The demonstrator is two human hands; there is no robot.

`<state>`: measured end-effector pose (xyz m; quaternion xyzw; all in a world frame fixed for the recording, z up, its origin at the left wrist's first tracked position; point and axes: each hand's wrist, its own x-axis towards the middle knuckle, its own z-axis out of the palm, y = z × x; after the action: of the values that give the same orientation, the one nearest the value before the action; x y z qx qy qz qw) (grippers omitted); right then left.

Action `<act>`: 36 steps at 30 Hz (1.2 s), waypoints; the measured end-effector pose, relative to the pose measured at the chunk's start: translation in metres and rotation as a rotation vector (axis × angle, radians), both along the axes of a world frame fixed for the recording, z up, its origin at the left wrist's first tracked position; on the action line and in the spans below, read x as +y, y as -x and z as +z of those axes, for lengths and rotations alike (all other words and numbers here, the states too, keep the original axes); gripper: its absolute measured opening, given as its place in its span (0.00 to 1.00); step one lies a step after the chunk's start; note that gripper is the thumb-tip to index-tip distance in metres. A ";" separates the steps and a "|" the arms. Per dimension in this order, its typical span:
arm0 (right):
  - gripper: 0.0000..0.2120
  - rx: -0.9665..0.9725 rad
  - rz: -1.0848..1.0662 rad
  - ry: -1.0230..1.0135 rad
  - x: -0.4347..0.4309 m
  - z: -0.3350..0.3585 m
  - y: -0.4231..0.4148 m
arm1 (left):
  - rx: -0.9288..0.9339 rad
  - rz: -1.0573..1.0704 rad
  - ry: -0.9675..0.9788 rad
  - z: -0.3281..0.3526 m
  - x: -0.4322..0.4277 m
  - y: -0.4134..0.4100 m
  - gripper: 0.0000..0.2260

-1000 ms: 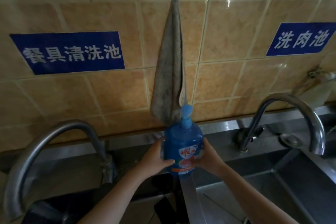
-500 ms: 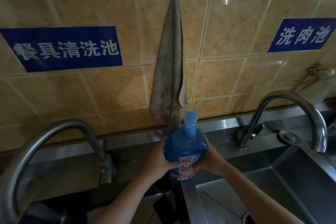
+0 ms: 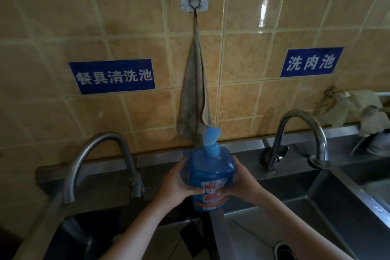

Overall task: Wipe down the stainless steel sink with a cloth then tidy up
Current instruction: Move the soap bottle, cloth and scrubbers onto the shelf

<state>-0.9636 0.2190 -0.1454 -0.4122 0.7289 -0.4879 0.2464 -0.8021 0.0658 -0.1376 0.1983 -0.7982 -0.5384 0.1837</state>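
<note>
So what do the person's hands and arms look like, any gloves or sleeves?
Nothing worn shows. The left hand and right hand are bare, no gloves. The left forearm and right forearm are bare down to the picture's bottom edge, so no sleeve or cuff comes into view. No watch, bracelet or ring can be made out, though the light is dim.
</note>
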 end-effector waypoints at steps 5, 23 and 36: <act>0.47 0.035 0.065 0.019 0.027 0.037 -0.029 | 0.039 0.046 0.026 0.032 0.032 -0.037 0.38; 0.39 0.166 0.350 0.201 0.081 0.145 -0.153 | 0.167 0.223 0.080 0.133 0.113 -0.197 0.32; 0.36 0.147 0.606 0.315 0.003 0.195 -0.282 | 0.248 0.518 0.161 0.185 0.095 -0.344 0.31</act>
<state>-0.6818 0.2224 0.0499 -0.6771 0.5048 -0.4680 0.2601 -0.4580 0.1606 0.0477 0.3126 -0.7327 -0.4286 0.4262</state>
